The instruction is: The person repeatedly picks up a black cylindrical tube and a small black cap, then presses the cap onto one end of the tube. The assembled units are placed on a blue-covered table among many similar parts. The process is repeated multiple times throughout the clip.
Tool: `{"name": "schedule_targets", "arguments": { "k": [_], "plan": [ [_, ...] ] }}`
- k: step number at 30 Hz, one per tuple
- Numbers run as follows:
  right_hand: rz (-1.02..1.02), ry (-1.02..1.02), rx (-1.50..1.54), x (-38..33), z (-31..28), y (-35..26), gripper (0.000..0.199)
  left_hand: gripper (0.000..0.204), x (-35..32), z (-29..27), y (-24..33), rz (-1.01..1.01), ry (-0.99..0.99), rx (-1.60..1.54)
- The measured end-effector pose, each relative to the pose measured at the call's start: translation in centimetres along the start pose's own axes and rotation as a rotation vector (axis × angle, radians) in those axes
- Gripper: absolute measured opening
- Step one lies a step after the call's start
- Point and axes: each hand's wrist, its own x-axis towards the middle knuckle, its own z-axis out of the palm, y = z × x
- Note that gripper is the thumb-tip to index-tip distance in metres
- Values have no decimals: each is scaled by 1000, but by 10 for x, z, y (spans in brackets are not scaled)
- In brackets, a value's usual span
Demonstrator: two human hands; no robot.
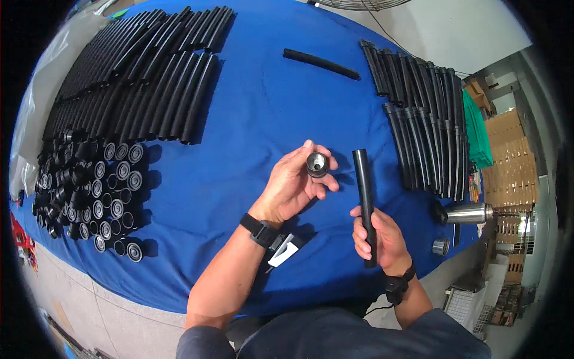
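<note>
Over the middle of the blue cloth, my left hand (287, 185) holds a short black round cap (317, 172), its hollow end facing up, between thumb and fingers. To the right of it, my right hand (385, 239) is wrapped around the lower part of a straight black tube (362, 185). The tube stands nearly upright in the picture and is apart from the cap. Many similar round caps and rings (98, 206) lie loose at the left. Beyond them plain black tubes (173, 90) lie side by side in rows.
Black tubes with wider collared ends (427, 131) lie in two rows at the right. One lone tube (321, 64) rests far out on the cloth (269, 107). A silver flask (469, 213) and small metal cup (440, 246) are at the right edge, near a green bin (476, 131).
</note>
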Motion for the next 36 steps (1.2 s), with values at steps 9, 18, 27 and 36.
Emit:
{"name": "schedule_targets", "arguments": {
  "k": [9, 18, 27, 36],
  "plan": [
    [8, 92, -184, -1, 3, 5, 39, 40, -4, 3, 0, -16, 5, 41],
    [-49, 9, -438, -9, 23, 3, 41, 54, -4, 1, 1, 209, 219, 181],
    [102, -62, -374, 17, 32, 26, 43, 73, -4, 4, 2, 213, 214, 128],
    [158, 24, -326, 22, 35, 35, 49, 61, -6, 8, 6, 283, 366, 134]
  ]
}}
